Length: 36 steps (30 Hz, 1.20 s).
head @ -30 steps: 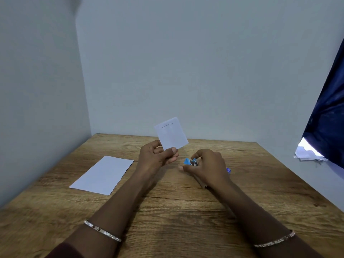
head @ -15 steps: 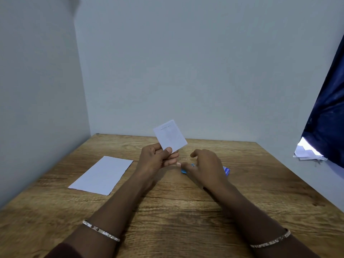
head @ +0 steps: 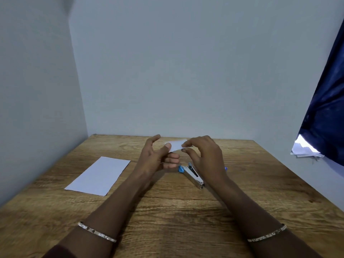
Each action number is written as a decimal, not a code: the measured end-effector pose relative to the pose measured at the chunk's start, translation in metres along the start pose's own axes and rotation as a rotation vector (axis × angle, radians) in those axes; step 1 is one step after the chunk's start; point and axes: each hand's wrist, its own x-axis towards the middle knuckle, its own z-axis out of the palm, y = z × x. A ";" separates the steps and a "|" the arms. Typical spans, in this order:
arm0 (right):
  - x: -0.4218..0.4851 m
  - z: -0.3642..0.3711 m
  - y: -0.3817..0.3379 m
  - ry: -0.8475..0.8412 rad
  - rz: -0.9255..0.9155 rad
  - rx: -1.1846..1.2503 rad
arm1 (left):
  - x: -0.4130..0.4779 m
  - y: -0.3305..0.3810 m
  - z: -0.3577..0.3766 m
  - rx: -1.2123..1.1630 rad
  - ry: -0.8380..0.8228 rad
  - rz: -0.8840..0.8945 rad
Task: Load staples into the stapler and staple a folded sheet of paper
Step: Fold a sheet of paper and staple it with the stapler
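A small folded white paper (head: 176, 145) is held above the wooden table (head: 167, 211), tilted nearly flat. My left hand (head: 155, 158) pinches its left edge with thumb and fingers. My right hand (head: 203, 155) pinches its right edge with thumb and forefinger. Below the hands, a blue and silver stapler (head: 191, 174) lies on the table, its metal part pointing toward me; my right hand partly hides it. No staples can be made out.
A flat white sheet (head: 98, 175) lies on the table to the left. Grey walls close in the left side and the back. At the right hangs a dark blue curtain (head: 327, 108) with some white papers (head: 305, 150) beneath it.
My right hand let go of the stapler, which now lies on the table, and rose to take the paper's right edge. The paper tipped from upright to nearly flat.
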 end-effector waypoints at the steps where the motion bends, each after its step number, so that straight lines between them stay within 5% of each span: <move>1: 0.001 -0.001 -0.001 0.012 0.023 0.021 | -0.001 0.000 0.000 0.055 0.037 0.052; 4: 0.004 -0.003 -0.002 0.000 0.063 0.071 | -0.004 0.007 0.001 0.400 0.150 0.293; 6: 0.006 -0.005 -0.004 -0.024 0.059 0.126 | -0.008 0.013 0.002 0.424 0.131 0.357; 14: 0.006 -0.006 -0.004 -0.185 0.371 0.635 | -0.010 0.010 0.000 0.320 0.045 0.238; 20: 0.005 -0.006 -0.004 -0.195 0.466 0.799 | -0.010 0.010 0.000 0.129 -0.027 0.114; 36: 0.007 -0.005 -0.003 -0.137 0.403 0.640 | -0.002 0.008 -0.002 0.160 0.065 0.142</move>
